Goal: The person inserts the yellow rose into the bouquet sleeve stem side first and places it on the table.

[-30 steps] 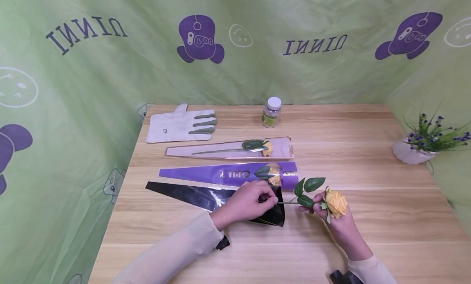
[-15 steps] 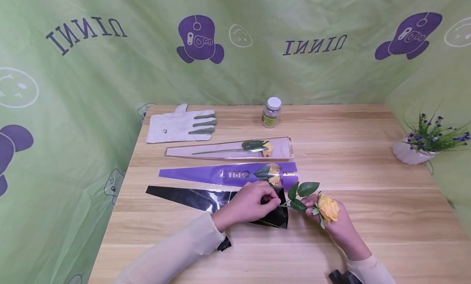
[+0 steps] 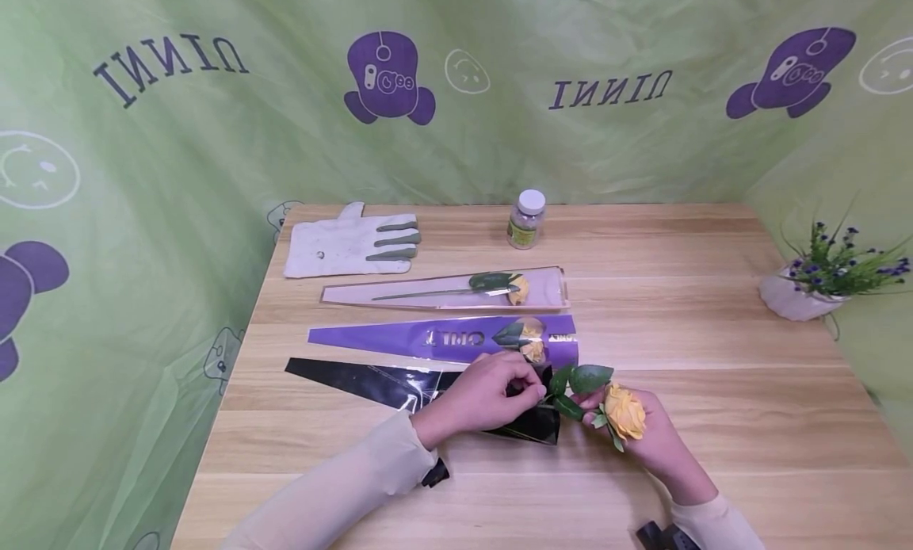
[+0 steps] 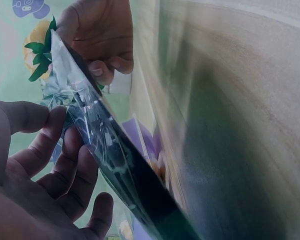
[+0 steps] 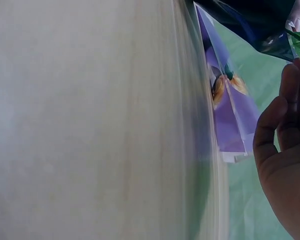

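My right hand [image 3: 659, 447] holds a yellow rose [image 3: 624, 411] below its bloom, with the green leaves [image 3: 592, 378] close to the wide mouth of a black flower sleeve [image 3: 357, 381]. The stem runs left into that mouth, and its lower part is hidden. At the mouth, my left hand [image 3: 481, 395] pinches the edge of the sleeve's clear film [image 4: 107, 137] between thumb and forefinger. In the left wrist view the sleeve is tilted, with its wide end raised off the table. The right wrist view shows the right hand's fingers [image 5: 290, 82] beside the black mouth.
Behind lie a purple sleeve [image 3: 385, 339] and a pink sleeve [image 3: 417, 292], each with a yellow rose inside. A work glove [image 3: 331, 245] lies back left, a white-capped jar [image 3: 526, 221] stands at the back, and a potted plant [image 3: 799, 296] is at the right edge.
My right hand has moved left with the rose, bringing its leaves to the black sleeve's mouth and more stem inside. My left hand has stayed pinching, shifting slightly right with the sleeve.
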`<action>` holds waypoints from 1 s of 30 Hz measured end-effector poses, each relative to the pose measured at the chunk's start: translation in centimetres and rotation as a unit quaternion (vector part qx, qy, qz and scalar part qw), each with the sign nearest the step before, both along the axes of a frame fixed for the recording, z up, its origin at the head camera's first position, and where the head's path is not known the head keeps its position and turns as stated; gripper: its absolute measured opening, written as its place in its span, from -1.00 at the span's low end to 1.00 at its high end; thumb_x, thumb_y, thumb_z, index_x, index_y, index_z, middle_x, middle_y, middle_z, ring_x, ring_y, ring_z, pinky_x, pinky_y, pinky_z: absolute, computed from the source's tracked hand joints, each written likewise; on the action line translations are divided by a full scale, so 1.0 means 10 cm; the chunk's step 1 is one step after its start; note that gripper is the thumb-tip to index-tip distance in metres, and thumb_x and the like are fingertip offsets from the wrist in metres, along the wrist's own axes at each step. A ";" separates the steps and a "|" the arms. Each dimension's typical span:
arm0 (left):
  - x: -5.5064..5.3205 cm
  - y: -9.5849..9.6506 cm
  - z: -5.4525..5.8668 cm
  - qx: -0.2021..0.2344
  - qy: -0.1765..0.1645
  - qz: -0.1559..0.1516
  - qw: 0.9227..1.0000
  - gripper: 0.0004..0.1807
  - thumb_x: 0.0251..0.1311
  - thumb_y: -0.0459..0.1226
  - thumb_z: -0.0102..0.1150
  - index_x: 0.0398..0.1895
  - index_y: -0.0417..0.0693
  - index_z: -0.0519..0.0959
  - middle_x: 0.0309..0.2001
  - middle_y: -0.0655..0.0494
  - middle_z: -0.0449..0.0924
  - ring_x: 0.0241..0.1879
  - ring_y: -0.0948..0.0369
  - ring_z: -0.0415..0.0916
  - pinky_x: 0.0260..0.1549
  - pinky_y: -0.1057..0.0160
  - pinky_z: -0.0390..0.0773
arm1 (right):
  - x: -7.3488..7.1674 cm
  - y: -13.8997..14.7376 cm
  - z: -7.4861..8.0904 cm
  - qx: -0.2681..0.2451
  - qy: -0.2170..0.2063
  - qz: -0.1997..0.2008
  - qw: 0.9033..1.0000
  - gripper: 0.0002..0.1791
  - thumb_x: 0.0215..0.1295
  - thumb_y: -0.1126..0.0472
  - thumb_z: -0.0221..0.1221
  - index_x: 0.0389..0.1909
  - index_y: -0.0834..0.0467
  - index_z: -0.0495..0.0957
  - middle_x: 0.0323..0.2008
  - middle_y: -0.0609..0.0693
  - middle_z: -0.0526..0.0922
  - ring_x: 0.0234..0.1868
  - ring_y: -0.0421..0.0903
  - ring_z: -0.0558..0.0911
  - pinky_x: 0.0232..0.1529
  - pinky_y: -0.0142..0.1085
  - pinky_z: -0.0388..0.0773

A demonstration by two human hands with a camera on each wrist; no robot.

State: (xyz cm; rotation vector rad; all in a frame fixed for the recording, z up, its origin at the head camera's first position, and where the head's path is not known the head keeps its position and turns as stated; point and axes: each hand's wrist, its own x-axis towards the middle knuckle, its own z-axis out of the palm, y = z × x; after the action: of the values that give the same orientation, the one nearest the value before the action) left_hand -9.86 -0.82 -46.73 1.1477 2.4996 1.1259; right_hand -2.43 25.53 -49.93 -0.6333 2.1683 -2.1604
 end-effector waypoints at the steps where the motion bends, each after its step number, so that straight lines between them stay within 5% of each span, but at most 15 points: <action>1: 0.00 0.00 0.00 0.003 0.001 -0.001 1.000 -0.86 0.38 -0.11 0.19 -0.32 0.18 0.71 -0.24 0.44 0.59 -0.14 0.46 0.47 0.07 0.23 0.36 | 0.00 -0.01 -0.01 -0.003 0.002 0.005 1.000 -0.54 0.02 0.80 0.20 -0.19 0.26 0.70 -0.16 0.05 0.76 -0.07 -0.13 0.72 0.00 -0.36 0.56; 9: 0.01 0.00 0.01 0.006 -0.002 0.000 1.000 -0.87 0.38 -0.12 0.20 -0.30 0.18 0.71 -0.24 0.44 0.60 -0.14 0.45 0.47 0.09 0.20 0.35 | 0.02 0.02 -0.01 0.010 -0.055 -0.001 0.998 -0.59 0.12 0.73 0.18 -0.04 0.35 0.63 -0.08 0.00 0.74 -0.11 -0.19 0.69 -0.05 -0.38 0.57; 12: -0.01 0.00 0.00 0.000 -0.008 0.003 1.000 -0.87 0.39 -0.11 0.19 -0.29 0.19 0.70 -0.23 0.45 0.60 -0.12 0.46 0.48 0.12 0.18 0.35 | 0.02 0.09 -0.02 -0.039 -0.088 0.060 0.994 -0.55 0.22 0.64 0.18 0.15 0.37 0.51 -0.03 0.05 0.70 -0.07 -0.14 0.68 -0.01 -0.33 0.58; 14: -0.01 -0.01 0.00 -0.002 -0.010 0.004 1.000 -0.87 0.39 -0.11 0.19 -0.28 0.19 0.71 -0.23 0.46 0.59 -0.13 0.46 0.48 0.12 0.17 0.36 | 0.02 0.14 -0.04 -0.088 -0.101 0.127 0.983 -0.51 0.36 0.49 0.19 0.29 0.39 0.37 0.01 0.12 0.66 -0.01 -0.08 0.66 0.05 -0.27 0.55; 17: -0.02 -0.01 0.00 -0.003 -0.008 0.004 1.000 -0.87 0.39 -0.11 0.19 -0.28 0.20 0.71 -0.23 0.46 0.59 -0.15 0.46 0.47 0.12 0.16 0.36 | 0.01 0.20 -0.05 -0.164 -0.123 0.217 0.954 -0.45 0.58 0.24 0.03 0.43 0.41 0.18 0.10 0.20 0.59 0.09 0.00 0.60 0.17 -0.19 0.49; 22: -0.01 -0.01 0.01 0.000 -0.002 0.000 1.000 -0.88 0.38 -0.12 0.20 -0.30 0.18 0.71 -0.26 0.46 0.59 -0.18 0.47 0.46 0.09 0.18 0.36 | -0.01 0.19 -0.01 -0.225 -0.136 0.276 0.924 -0.44 0.60 0.29 -0.49 0.47 0.45 0.10 0.26 0.25 0.47 0.20 0.05 0.52 0.28 -0.14 0.37; 24: -0.01 -0.01 0.01 0.003 0.002 -0.001 1.000 -0.87 0.38 -0.13 0.20 -0.31 0.18 0.71 -0.27 0.46 0.59 -0.18 0.47 0.46 0.08 0.18 0.36 | -0.01 0.17 0.01 -0.214 -0.140 0.270 0.928 -0.41 0.52 0.38 -0.56 0.44 0.46 0.16 0.25 0.24 0.50 0.19 0.03 0.54 0.25 -0.15 0.39; 30: 0.01 0.00 0.02 0.009 0.011 -0.001 1.000 -0.88 0.37 -0.14 0.22 -0.31 0.18 0.71 -0.29 0.46 0.58 -0.21 0.47 0.45 0.05 0.19 0.36 | 0.00 0.12 0.07 -0.099 -0.158 0.185 0.965 -0.47 0.55 0.40 -0.39 0.32 0.28 0.44 0.06 0.19 0.65 0.02 -0.07 0.64 0.09 -0.24 0.51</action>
State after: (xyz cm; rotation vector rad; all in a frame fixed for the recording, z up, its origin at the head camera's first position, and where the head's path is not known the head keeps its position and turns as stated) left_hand -9.73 -0.84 -46.52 1.1719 2.5091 1.1434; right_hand -2.41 26.74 -49.23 -0.5938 1.5509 -2.1140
